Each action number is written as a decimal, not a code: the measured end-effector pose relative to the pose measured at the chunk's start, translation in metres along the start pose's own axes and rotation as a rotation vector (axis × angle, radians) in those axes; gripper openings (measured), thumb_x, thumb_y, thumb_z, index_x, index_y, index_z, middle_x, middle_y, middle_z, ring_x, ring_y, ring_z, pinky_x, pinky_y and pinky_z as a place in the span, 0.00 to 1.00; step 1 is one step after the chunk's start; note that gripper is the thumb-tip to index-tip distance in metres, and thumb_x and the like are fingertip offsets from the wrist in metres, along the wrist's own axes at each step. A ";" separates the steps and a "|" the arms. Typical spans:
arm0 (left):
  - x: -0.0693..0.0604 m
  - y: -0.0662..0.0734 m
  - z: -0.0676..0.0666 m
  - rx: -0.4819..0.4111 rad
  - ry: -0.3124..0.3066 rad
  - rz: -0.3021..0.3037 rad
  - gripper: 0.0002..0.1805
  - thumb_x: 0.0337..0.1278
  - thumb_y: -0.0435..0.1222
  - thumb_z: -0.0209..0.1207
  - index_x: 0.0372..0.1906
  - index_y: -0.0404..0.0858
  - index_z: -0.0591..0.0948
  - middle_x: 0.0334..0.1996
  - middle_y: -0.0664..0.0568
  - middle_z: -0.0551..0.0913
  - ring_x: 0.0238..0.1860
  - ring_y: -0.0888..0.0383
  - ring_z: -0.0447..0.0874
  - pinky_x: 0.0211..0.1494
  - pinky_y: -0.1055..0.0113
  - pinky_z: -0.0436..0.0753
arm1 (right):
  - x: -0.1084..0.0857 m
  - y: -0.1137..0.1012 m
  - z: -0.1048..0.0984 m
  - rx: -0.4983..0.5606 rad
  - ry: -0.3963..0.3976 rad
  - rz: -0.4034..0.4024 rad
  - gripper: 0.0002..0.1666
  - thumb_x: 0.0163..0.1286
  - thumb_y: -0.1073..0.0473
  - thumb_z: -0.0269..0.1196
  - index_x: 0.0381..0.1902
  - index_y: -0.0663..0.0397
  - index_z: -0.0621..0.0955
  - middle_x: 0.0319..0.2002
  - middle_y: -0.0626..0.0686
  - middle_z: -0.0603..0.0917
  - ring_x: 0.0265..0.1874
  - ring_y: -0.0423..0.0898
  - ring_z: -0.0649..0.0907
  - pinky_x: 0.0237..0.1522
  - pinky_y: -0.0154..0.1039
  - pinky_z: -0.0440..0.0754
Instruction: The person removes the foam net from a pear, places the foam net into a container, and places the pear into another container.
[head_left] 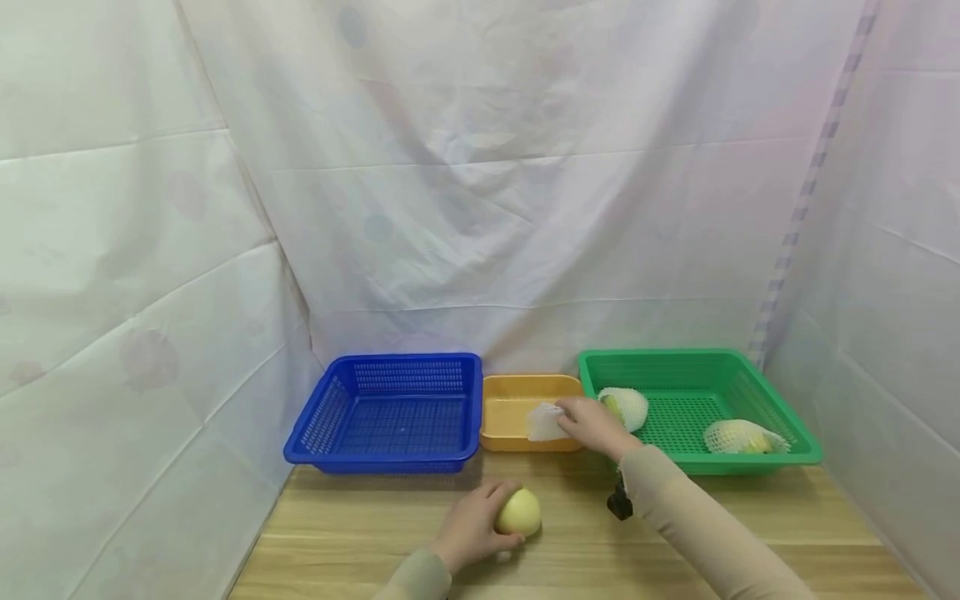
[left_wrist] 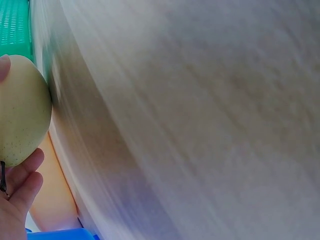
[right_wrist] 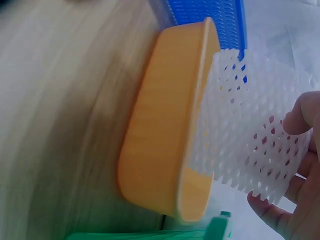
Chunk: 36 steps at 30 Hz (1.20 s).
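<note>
A pale yellow pear (head_left: 519, 512) with a dark stem and small specks rests on the table. My left hand (head_left: 480, 523) grips it, thumb on one side and fingers on the other; the left wrist view shows the pear (left_wrist: 22, 112) close up. Over the small orange tray (head_left: 504, 444), my right hand (head_left: 596, 425) pinches a white foam net sleeve (head_left: 545, 422). In the right wrist view the net (right_wrist: 245, 125) hangs flattened past the tray's rim, with nothing inside it. Two fruits in foam nets, one at the left (head_left: 632, 408) and one at the right (head_left: 731, 436), lie in the green basket (head_left: 697, 360).
A blue basket (head_left: 405, 464) stands left of the orange tray, and the green basket stands to its right. All three sit along the back of the wooden table (head_left: 337, 533). White curtains (head_left: 480, 208) hang behind and at both sides. A small black object (head_left: 619, 504) shows below the right wrist.
</note>
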<state>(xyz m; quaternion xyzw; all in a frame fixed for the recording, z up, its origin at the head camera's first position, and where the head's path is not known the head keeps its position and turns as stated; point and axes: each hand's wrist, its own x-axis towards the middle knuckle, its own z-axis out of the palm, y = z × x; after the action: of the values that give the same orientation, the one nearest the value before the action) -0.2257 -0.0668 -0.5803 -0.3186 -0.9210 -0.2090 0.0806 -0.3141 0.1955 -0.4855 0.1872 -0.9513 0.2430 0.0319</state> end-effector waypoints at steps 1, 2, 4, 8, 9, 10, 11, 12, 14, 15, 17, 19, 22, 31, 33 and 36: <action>0.000 0.000 0.000 0.000 0.001 0.002 0.42 0.40 0.55 0.72 0.65 0.51 0.71 0.55 0.55 0.78 0.50 0.56 0.79 0.48 0.56 0.80 | 0.001 -0.001 -0.001 0.008 -0.001 0.000 0.17 0.72 0.58 0.56 0.55 0.56 0.81 0.28 0.47 0.80 0.21 0.40 0.73 0.29 0.41 0.74; 0.000 0.000 0.000 0.002 0.003 0.004 0.42 0.40 0.55 0.72 0.65 0.50 0.71 0.54 0.55 0.78 0.50 0.56 0.79 0.48 0.57 0.80 | 0.003 -0.001 -0.002 0.013 -0.002 -0.002 0.16 0.72 0.59 0.56 0.53 0.56 0.81 0.26 0.46 0.79 0.19 0.41 0.72 0.27 0.40 0.73; 0.000 -0.001 0.001 0.000 0.004 0.005 0.42 0.40 0.55 0.72 0.66 0.50 0.71 0.55 0.55 0.78 0.50 0.56 0.79 0.48 0.57 0.80 | 0.007 -0.003 -0.003 0.008 0.009 -0.013 0.13 0.72 0.59 0.57 0.50 0.54 0.83 0.24 0.45 0.79 0.17 0.40 0.71 0.26 0.40 0.72; -0.001 -0.002 0.003 0.000 0.001 -0.002 0.43 0.41 0.55 0.72 0.66 0.51 0.71 0.55 0.55 0.78 0.50 0.56 0.79 0.48 0.57 0.80 | 0.014 -0.006 -0.002 -0.039 0.043 -0.051 0.10 0.71 0.59 0.58 0.43 0.52 0.85 0.23 0.42 0.80 0.16 0.39 0.72 0.24 0.39 0.72; -0.001 -0.003 0.003 0.000 0.001 -0.004 0.43 0.40 0.55 0.72 0.66 0.51 0.71 0.55 0.55 0.78 0.50 0.56 0.79 0.48 0.57 0.80 | 0.016 -0.007 -0.001 -0.060 0.057 -0.058 0.10 0.71 0.59 0.59 0.43 0.52 0.85 0.25 0.42 0.81 0.17 0.39 0.72 0.25 0.39 0.73; -0.001 -0.003 0.003 0.001 0.001 -0.004 0.43 0.41 0.55 0.72 0.66 0.51 0.71 0.55 0.55 0.78 0.50 0.56 0.79 0.48 0.57 0.80 | 0.018 -0.006 0.001 -0.090 0.073 -0.066 0.10 0.70 0.59 0.60 0.44 0.53 0.86 0.25 0.42 0.82 0.17 0.38 0.73 0.25 0.39 0.73; -0.001 -0.003 0.004 0.002 0.001 -0.005 0.43 0.41 0.55 0.72 0.66 0.51 0.71 0.55 0.55 0.78 0.50 0.57 0.79 0.48 0.57 0.80 | 0.020 -0.006 0.003 -0.118 0.091 -0.074 0.10 0.70 0.59 0.60 0.44 0.53 0.86 0.26 0.43 0.83 0.18 0.38 0.74 0.25 0.39 0.74; -0.001 -0.003 0.004 0.002 0.002 -0.006 0.42 0.40 0.55 0.72 0.66 0.51 0.71 0.55 0.56 0.78 0.49 0.57 0.79 0.48 0.57 0.80 | 0.021 -0.005 0.005 -0.147 0.109 -0.080 0.11 0.69 0.59 0.61 0.45 0.53 0.86 0.28 0.45 0.84 0.18 0.38 0.75 0.25 0.38 0.74; -0.001 -0.002 0.004 0.004 0.001 -0.008 0.42 0.40 0.56 0.72 0.66 0.52 0.71 0.55 0.56 0.77 0.49 0.57 0.79 0.47 0.57 0.80 | 0.025 -0.003 0.010 -0.202 0.141 -0.087 0.11 0.67 0.59 0.63 0.45 0.53 0.87 0.31 0.48 0.86 0.20 0.38 0.77 0.25 0.38 0.76; -0.001 -0.002 0.003 0.004 0.000 -0.010 0.42 0.41 0.56 0.72 0.66 0.52 0.71 0.55 0.56 0.77 0.49 0.57 0.79 0.47 0.57 0.80 | 0.026 -0.001 0.013 -0.230 0.155 -0.089 0.11 0.67 0.58 0.64 0.45 0.52 0.87 0.31 0.48 0.87 0.21 0.38 0.78 0.25 0.38 0.76; -0.001 -0.002 0.003 0.004 -0.002 -0.013 0.42 0.41 0.56 0.72 0.66 0.52 0.71 0.55 0.56 0.77 0.49 0.57 0.79 0.47 0.58 0.80 | 0.029 0.000 0.017 -0.269 0.175 -0.095 0.10 0.66 0.58 0.65 0.44 0.52 0.87 0.31 0.49 0.87 0.21 0.40 0.80 0.24 0.38 0.77; -0.001 -0.001 0.002 0.005 -0.004 -0.015 0.42 0.41 0.56 0.72 0.66 0.52 0.71 0.55 0.56 0.77 0.50 0.57 0.79 0.48 0.58 0.80 | 0.031 0.001 0.021 -0.298 0.190 -0.099 0.09 0.65 0.58 0.66 0.42 0.51 0.88 0.29 0.49 0.86 0.21 0.41 0.80 0.23 0.39 0.77; -0.001 -0.001 0.002 0.006 -0.003 -0.014 0.42 0.41 0.56 0.72 0.66 0.51 0.71 0.55 0.55 0.78 0.50 0.57 0.79 0.49 0.57 0.80 | 0.033 0.000 0.025 -0.333 0.212 -0.103 0.07 0.64 0.59 0.67 0.39 0.52 0.88 0.26 0.49 0.85 0.19 0.43 0.80 0.21 0.40 0.77; -0.001 -0.002 0.005 0.024 0.004 -0.018 0.42 0.40 0.57 0.71 0.66 0.54 0.71 0.55 0.57 0.78 0.49 0.58 0.79 0.47 0.58 0.79 | 0.039 0.002 0.038 -0.439 0.252 -0.056 0.06 0.63 0.60 0.67 0.27 0.54 0.85 0.19 0.51 0.81 0.13 0.46 0.76 0.15 0.42 0.73; -0.001 -0.002 0.005 0.019 -0.004 -0.023 0.42 0.41 0.56 0.71 0.66 0.55 0.70 0.55 0.57 0.77 0.49 0.58 0.79 0.48 0.59 0.79 | 0.039 0.003 0.039 -0.446 0.240 -0.038 0.07 0.63 0.61 0.66 0.25 0.54 0.84 0.17 0.51 0.79 0.12 0.46 0.74 0.14 0.42 0.72; -0.002 0.000 0.003 0.012 -0.012 -0.026 0.42 0.41 0.56 0.71 0.66 0.55 0.71 0.55 0.58 0.77 0.49 0.59 0.79 0.48 0.59 0.79 | 0.039 0.005 0.042 -0.433 0.204 -0.004 0.12 0.64 0.63 0.64 0.20 0.52 0.81 0.15 0.49 0.77 0.12 0.44 0.72 0.14 0.42 0.71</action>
<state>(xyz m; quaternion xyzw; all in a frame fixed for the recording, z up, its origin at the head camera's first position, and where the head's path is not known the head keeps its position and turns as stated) -0.2247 -0.0666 -0.5836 -0.3073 -0.9269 -0.2025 0.0740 -0.3503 0.1662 -0.5186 0.1524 -0.9727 0.0508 0.1676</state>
